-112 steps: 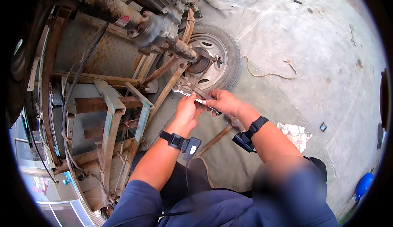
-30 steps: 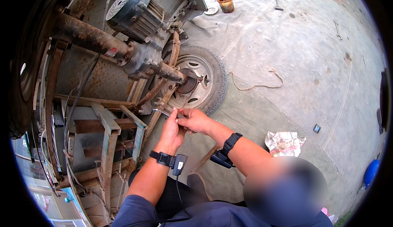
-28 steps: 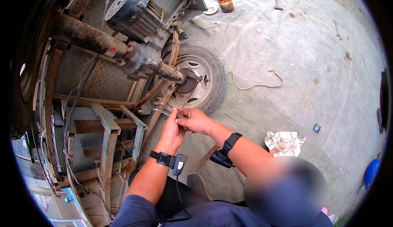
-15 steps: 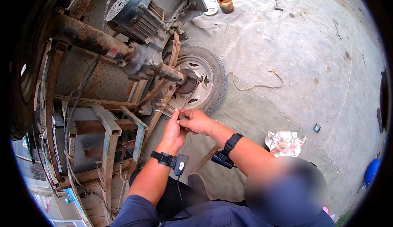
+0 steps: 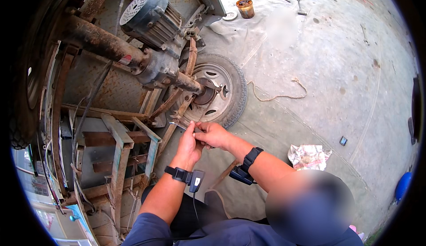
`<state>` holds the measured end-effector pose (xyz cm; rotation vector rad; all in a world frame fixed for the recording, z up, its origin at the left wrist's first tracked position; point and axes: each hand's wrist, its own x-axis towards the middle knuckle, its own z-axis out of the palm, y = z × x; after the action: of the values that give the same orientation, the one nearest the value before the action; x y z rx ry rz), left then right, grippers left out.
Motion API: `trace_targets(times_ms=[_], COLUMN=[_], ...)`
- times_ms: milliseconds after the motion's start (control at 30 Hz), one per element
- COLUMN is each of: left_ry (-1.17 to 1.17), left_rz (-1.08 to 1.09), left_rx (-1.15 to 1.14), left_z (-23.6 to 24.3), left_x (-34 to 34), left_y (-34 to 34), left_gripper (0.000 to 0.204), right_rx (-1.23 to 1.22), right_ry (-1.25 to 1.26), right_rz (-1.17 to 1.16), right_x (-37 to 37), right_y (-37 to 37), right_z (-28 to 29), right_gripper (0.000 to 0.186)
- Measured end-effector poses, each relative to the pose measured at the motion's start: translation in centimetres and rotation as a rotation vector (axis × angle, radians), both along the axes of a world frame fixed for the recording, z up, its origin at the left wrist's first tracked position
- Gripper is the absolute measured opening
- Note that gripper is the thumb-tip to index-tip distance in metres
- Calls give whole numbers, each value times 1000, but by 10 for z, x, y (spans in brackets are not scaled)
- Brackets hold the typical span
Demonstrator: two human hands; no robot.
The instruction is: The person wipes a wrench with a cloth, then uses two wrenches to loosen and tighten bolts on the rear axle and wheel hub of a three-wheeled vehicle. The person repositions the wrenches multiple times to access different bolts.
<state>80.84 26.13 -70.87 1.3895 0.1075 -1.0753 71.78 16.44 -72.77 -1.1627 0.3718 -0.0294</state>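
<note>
My left hand (image 5: 188,145) and my right hand (image 5: 214,135) meet in front of the tyred wheel (image 5: 242,91), at its near edge. Both have closed fingers, pressed together around something small that they mostly hide; I cannot make out what it is. The wheel's pale slotted rim and rusty brake drum (image 5: 206,96) face me. From the drum a rusty axle tube (image 5: 100,44) runs to the upper left, through a grey gear housing (image 5: 159,70). A dark finned electric motor (image 5: 151,17) is bolted to that housing.
At the left stands a rusty steel frame (image 5: 119,146) with hanging cables. A rope (image 5: 282,96) lies on the floor, with a crumpled white sack (image 5: 307,156) nearer me. Farther off are a grease-stained bucket (image 5: 245,9), a wrench (image 5: 364,35) and other hand tools.
The machine and wheel sit slightly lower and farther right in the picture, as the view has shifted a little. My hands stay together with nearly the same grip.
</note>
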Motion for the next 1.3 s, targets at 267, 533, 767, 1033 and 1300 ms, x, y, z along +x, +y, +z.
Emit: trace_targets(times_ms=[267,533,767,1033,1300], left_ry=[2,-1,-8,-31,-41], left_rz=[-17,-57,-73,-25,-78], left_rx=[-26,-37,-57,-34,-61], left_z=[-1,-4,0,1,10], left_x=[6,6,3,1,-3], left_y=[4,3,6,4,5], left_gripper=[35,38,39,37,37], right_rx=[-20,-20,-69,-23,32], right_ry=[-20,-53,-31,-24,-89], right_rz=[-14,-29,29,38,-17], right_x=[7,5,5,4,7], right_y=[1,1,-1,-2,3], right_z=[-3,-1,3,7,-1], right_gripper=[54,52,42,39,31])
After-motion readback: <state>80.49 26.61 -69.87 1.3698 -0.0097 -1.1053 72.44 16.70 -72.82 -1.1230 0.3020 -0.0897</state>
